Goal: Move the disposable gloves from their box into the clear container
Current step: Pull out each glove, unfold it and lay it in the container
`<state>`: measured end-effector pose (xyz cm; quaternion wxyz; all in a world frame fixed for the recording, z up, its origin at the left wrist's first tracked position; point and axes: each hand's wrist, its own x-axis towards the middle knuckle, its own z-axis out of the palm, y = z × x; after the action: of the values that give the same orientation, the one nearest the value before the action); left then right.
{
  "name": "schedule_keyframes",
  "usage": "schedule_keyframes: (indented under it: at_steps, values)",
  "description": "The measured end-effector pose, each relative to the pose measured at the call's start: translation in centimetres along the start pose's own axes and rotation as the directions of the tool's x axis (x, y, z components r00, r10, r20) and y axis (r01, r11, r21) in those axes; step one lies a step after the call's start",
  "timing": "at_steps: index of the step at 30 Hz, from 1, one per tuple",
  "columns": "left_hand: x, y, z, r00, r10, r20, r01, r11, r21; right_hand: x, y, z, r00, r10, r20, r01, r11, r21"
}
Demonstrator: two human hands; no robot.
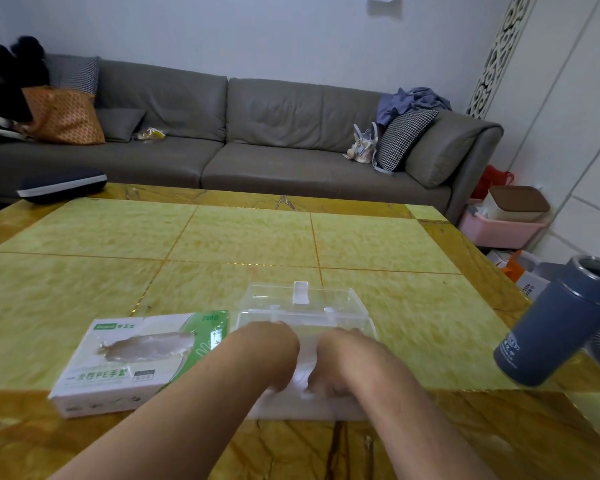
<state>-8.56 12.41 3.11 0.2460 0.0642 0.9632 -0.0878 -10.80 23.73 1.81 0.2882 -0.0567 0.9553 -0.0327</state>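
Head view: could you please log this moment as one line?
left hand + right hand: pressing gloves into clear container | glove box: beside it, left

A grey sofa [257,133] spans twelve o'clock behind the yellow bench [222,237]. A blue-grey cup [555,327] stands at three o'clock, a dark case [61,185] at ten o'clock.

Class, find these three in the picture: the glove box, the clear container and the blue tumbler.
glove box [118,372]: head view, on its printed top face.
clear container [302,296]: head view, on its raised lid.
blue tumbler [555,327]: head view, on its side wall.
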Motion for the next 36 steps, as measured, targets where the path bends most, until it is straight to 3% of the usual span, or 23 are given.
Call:
schedule_keyframes:
  at_steps: [6,10,14,18,21,26,30,32,34,36]
  values:
    - [-0.3,-2.2,1.2,0.981,0.041,-0.188,-0.058,0.995,-0.086,0.6,0.0,0.2,0.997,0.081,0.0,-0.081,0.995,0.058]
    - [-1.5,-3.2,2.1,0.918,0.092,-0.385,-0.149,0.981,-0.121,1.0,-0.4,0.4,0.995,0.102,0.006,-0.102,0.994,0.042]
    - [-2.7,-3.9,1.8,0.946,0.175,-0.272,-0.181,0.983,0.001,1.1,-0.2,0.5,0.994,0.108,-0.011,-0.108,0.993,0.037]
    - [-2.5,-4.1,1.7,0.974,0.186,-0.132,-0.198,0.977,-0.084,0.9,-0.3,0.5,0.996,0.087,-0.032,-0.087,0.996,0.018]
    - [-2.4,-4.4,2.7,0.953,0.254,-0.168,-0.262,0.964,-0.032,0.9,-0.2,0.7,0.997,0.053,-0.057,-0.053,0.999,0.009]
    - [-3.6,-4.6,4.7,0.842,0.374,-0.388,-0.402,0.915,0.009,0.3,-0.2,0.4,0.995,-0.024,-0.099,0.023,1.0,-0.011]
    - [-4.0,-6.0,5.7,0.751,0.108,-0.651,-0.436,0.822,-0.367,-0.6,-0.6,0.3,0.965,0.004,-0.263,-0.016,0.999,-0.041]
    - [-4.3,-7.7,5.6,0.697,-0.047,-0.716,-0.412,0.79,-0.453,-1.5,-0.9,0.0,0.925,0.013,-0.381,-0.041,0.997,-0.065]
    - [-4.9,-10.0,5.5,0.702,-0.219,-0.678,-0.274,0.796,-0.541,-2.5,-1.4,-0.3,0.878,0.018,-0.479,-0.048,0.998,-0.05]
    - [-5.5,-12.3,5.4,0.769,-0.33,-0.548,-0.062,0.814,-0.577,-3.2,-1.9,-0.5,0.831,0.01,-0.557,-0.025,1.0,-0.02]
